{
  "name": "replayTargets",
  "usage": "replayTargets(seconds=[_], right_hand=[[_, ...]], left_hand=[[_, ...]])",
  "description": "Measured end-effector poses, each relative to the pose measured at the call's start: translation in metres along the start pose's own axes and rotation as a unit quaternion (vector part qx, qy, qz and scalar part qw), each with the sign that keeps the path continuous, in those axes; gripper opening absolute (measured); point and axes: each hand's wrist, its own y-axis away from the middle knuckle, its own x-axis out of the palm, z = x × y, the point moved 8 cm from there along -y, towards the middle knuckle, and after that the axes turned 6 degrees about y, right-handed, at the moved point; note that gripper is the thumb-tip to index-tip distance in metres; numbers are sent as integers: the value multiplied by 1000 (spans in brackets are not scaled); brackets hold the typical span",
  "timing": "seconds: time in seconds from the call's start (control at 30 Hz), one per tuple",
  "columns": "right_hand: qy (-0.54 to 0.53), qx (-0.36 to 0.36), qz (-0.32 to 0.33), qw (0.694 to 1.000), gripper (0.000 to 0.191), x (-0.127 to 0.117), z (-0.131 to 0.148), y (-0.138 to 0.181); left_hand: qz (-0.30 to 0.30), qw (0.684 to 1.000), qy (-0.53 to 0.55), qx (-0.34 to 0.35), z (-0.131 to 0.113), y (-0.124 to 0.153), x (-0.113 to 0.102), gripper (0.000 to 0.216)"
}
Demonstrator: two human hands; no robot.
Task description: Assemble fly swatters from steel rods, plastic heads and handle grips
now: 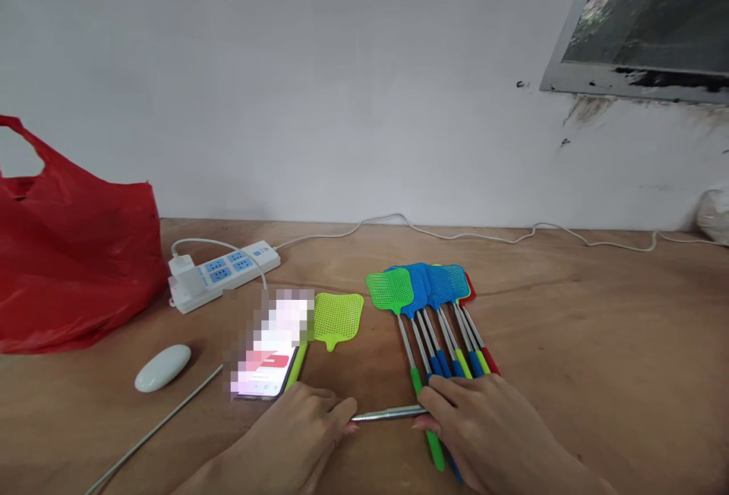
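Between my two hands stretches a silver telescopic rod (390, 413), held level near the table's front. My left hand (301, 423) is closed on its left part, and my right hand (461, 415) grips the right part. A yellow-green fly swatter head (338, 318) lies flat beyond my left hand. A yellow-green handle (297, 364) shows between that hand and the phone; whether it joins the rod is hidden. Several fly swatters (430, 290) with green, blue and red heads lie fanned in a pile, their handles partly under my right hand.
A lit phone (273, 351), partly blurred, lies left of the swatter head. Behind it sits a white power strip (228, 271) with a plugged-in charger (187, 275) and cable. A white oval object (163, 368) and a red plastic bag (80, 252) are at left. The wall closes off the back.
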Motion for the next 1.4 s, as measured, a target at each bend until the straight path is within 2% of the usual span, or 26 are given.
replayTargets(seconds=[0.27,0.43,0.5,0.6,0.67,0.73,0.87,0.93,1.03,1.17,1.3,1.4], right_hand=[[-26,4,33,999,15,12,11,-13],[-70,43,32,996,13,21,-1,-13],[-95,61,52,992,14,20,-12,-18],[-140,128,29,981,22,11,-40,-28],[-190,171,-15,967,24,7,-59,-32],[-263,224,-38,938,21,17,-74,-32],[-458,315,-44,830,35,60,-86,-22],[-491,326,-56,806,33,73,-84,-19],[-496,322,-57,804,27,78,-79,-18],[-526,287,-21,800,33,70,-67,-21],[-528,294,-66,794,35,56,-75,-17],[-512,312,-85,796,37,56,-83,-13]], left_hand=[[-3,1000,-12,7,-3,-2,-5,19],[-11,1000,-28,-7,6,-9,-5,24],[-43,998,-37,-36,12,-13,-15,26],[-128,981,-48,-136,27,-16,-37,26],[-160,968,-50,-185,34,-17,-44,26],[-152,968,-45,-192,34,-21,-40,26],[-124,979,-27,-157,31,-27,-23,29],[-127,981,-18,-142,30,-26,-19,30],[-148,979,-4,-142,34,-23,-20,32],[-193,969,5,-157,41,-17,-27,34],[-220,962,7,-162,45,-15,-30,32],[-210,964,8,-164,44,-15,-29,27]])
